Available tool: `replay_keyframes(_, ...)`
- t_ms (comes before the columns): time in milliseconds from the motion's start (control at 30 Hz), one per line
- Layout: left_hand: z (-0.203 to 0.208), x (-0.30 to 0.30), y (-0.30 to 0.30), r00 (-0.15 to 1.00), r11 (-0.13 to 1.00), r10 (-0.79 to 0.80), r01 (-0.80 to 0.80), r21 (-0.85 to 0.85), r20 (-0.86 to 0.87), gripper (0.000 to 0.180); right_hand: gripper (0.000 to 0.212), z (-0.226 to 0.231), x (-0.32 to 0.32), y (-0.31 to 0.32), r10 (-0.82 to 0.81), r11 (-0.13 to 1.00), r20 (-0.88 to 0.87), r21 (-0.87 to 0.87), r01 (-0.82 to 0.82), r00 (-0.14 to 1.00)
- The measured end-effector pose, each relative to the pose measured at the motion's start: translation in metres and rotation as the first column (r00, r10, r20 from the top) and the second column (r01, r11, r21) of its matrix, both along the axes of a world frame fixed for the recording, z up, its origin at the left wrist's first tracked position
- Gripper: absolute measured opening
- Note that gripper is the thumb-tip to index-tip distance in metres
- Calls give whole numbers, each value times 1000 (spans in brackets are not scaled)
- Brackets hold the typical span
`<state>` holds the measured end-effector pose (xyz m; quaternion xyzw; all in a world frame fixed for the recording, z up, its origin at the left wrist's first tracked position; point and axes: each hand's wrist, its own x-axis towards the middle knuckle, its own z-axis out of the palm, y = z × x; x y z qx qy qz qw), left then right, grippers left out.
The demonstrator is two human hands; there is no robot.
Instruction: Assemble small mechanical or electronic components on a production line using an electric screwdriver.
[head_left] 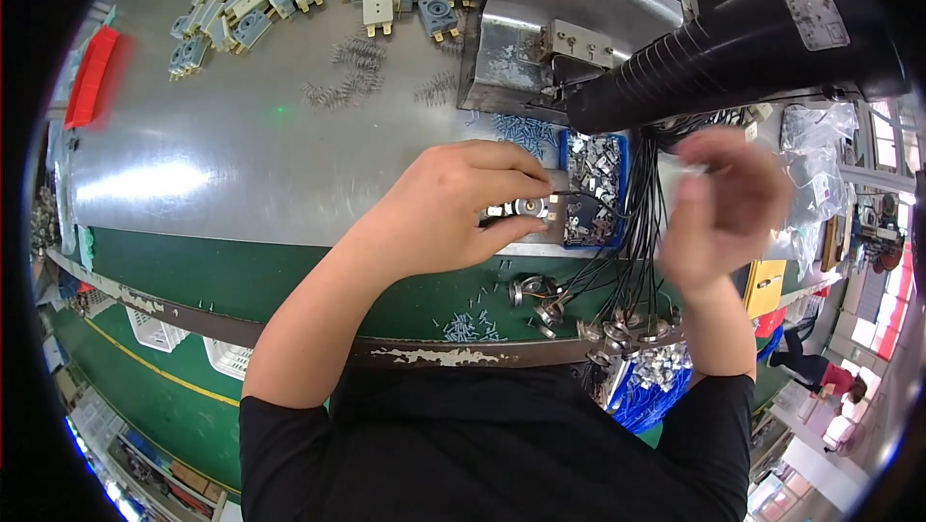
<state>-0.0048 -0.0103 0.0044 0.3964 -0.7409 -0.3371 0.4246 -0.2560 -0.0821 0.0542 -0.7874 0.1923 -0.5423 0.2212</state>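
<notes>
My left hand [439, 204] is over the metal table near its front edge, thumb and fingers closed around a small switch-like part [529, 206] with a round metal middle and pale ends. A thin dark wire runs from that part toward the right. My fingers hide some of it. To the right, my right hand [728, 208] is raised beside a bundle of black wires [644, 204]. Motion smears its fingers, so I cannot make out whether they hold anything. Between the hands stands a blue tray [625, 170] of small metal pieces.
A thick black machine arm [733, 44] reaches in above the tray, beside a metal bracket [569, 1]. Grey and cream switch housings [379, 9], springs [357, 68] and blue screws [526, 131] lie on the table [193, 126]. Round metal parts [617, 329] hang at the front edge.
</notes>
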Motion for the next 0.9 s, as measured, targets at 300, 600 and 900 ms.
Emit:
replay_keyframes(300,-3,0,1,1000,998,22,-21,-51,11,29,109,55,47,-38,376,762,20,562,-322,926)
replay_keyframes(600,-5,3,4,1000,999,22,-22,-46,-14,29,115,78,71,-54,357,820,293,357,-448,887)
replay_keyframes(900,-6,0,3,999,999,23,-23,-33,-24,30,113,65,82,-71,54,848,426,458,-267,903)
